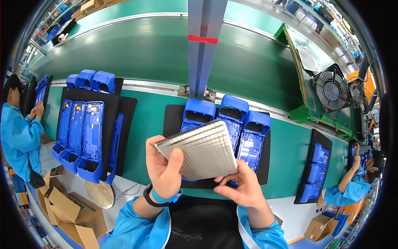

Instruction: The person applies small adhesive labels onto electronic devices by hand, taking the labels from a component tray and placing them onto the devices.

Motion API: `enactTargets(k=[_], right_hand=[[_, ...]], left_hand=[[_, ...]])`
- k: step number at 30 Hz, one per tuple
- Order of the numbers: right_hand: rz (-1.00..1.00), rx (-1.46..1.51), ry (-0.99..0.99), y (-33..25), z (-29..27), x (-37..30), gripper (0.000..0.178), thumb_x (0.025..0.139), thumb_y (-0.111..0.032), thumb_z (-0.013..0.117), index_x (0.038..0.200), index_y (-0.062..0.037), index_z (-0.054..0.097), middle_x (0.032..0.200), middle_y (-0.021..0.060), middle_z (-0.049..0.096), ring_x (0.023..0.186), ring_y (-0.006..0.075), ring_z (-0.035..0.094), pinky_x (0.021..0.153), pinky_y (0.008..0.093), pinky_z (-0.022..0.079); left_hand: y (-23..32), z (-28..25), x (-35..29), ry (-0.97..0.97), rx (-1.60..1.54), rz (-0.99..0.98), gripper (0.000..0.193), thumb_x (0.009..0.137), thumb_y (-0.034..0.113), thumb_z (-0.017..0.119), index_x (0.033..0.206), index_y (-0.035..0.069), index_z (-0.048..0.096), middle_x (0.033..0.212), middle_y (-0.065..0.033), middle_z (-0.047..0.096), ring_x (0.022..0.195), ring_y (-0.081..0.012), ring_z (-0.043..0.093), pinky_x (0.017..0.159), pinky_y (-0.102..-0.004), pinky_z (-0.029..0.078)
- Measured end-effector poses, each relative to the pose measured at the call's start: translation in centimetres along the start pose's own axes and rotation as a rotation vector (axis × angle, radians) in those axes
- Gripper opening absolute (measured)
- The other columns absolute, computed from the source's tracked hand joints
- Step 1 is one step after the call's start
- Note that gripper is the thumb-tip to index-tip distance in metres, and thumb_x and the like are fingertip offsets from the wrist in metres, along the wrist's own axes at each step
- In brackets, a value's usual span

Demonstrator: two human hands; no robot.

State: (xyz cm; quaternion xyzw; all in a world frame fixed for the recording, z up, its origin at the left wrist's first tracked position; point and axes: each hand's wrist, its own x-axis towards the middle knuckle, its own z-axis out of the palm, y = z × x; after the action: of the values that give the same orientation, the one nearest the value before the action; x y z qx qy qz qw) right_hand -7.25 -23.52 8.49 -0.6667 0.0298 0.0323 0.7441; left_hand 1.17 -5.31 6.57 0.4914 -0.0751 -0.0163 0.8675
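Note:
My left hand (164, 168) is closed on a thin silvery-grey stack of sheets (203, 151), its thumb lying across the top face. Rows of narrow strips and fine lines cover that face, and the stack is tilted. At the lower right corner, my right hand (245, 186) touches the edge, its fingers curled with thumb and fingertip close together. Whether a small piece sits between those fingertips is hard to see. Behind the stack, several blue plastic housings (251, 143) lie on a black mat (174, 120), partly hidden by it.
More blue housings (93, 128) lie on black boards at left, and others (318, 170) on a mat at right. A grey post (203, 54) rises beyond the green bench (143, 137). A fan (331, 89) stands far right. Co-workers (20, 128) sit at both sides; cartons (68, 207) are below.

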Motion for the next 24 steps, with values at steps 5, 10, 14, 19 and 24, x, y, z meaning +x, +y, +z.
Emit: enactTargets(k=[5,10,14,19,24], right_hand=[[-0.114,0.19,0.308,1.9,-0.7,-1.1,0.02,0.082,0.008,0.064,0.096,0.0011,0.052,0.09,0.0137,0.064,0.075,0.0158,0.065,0.063,0.0273,0.054],[-0.184,0.272,0.361,1.9,-0.8,-0.3,0.035,0.084,-0.001,0.067,0.109,-0.0031,0.043,0.113,0.015,0.059,0.1,0.0181,0.059,0.087,0.0306,0.047],[-0.12,0.366,0.248,1.4,-0.2,-1.3,0.055,0.085,0.008,0.062,0.129,-0.0028,0.029,0.115,0.0163,0.06,0.097,0.019,0.062,0.086,0.0299,0.049],[-0.111,0.141,0.248,2.2,-0.6,-2.9,0.048,0.078,0.01,0.066,0.121,-0.0002,0.047,0.106,0.0171,0.063,0.097,0.0203,0.063,0.085,0.0308,0.05],[-0.479,0.437,0.017,3.0,-1.5,-1.9,0.024,0.076,0.005,0.069,0.096,-0.0011,0.057,0.101,0.0199,0.063,0.105,0.0356,0.059,0.094,0.0474,0.045]], left_hand=[[-0.1,0.8,-0.6,0.008,-0.194,-0.119,0.055,0.088,-0.003,0.061,0.132,0.004,0.029,0.115,-0.0165,0.061,0.106,-0.0193,0.06,0.094,-0.0328,0.046],[-1.3,-1.2,-3.0,-0.186,-0.125,-0.326,0.059,0.079,-0.007,0.069,0.129,-0.003,0.039,0.117,-0.0165,0.061,0.107,-0.0208,0.061,0.095,-0.0339,0.047],[-0.1,-2.3,-3.5,-0.254,-0.014,-0.502,0.053,0.076,-0.001,0.075,0.122,-0.005,0.049,0.112,-0.0137,0.063,0.103,-0.0177,0.062,0.092,-0.0332,0.049],[0.2,-3.7,-4.3,-0.344,-0.141,-0.408,0.052,0.078,0.006,0.076,0.122,-0.005,0.051,0.115,-0.0131,0.063,0.109,-0.0186,0.06,0.096,-0.0343,0.045],[1.0,-2.5,-3.3,-0.504,-0.553,-0.838,0.053,0.096,0.023,0.053,0.139,-0.004,0.037,0.144,-0.0243,0.039,0.134,-0.0294,0.039,0.11,-0.0402,0.032]])
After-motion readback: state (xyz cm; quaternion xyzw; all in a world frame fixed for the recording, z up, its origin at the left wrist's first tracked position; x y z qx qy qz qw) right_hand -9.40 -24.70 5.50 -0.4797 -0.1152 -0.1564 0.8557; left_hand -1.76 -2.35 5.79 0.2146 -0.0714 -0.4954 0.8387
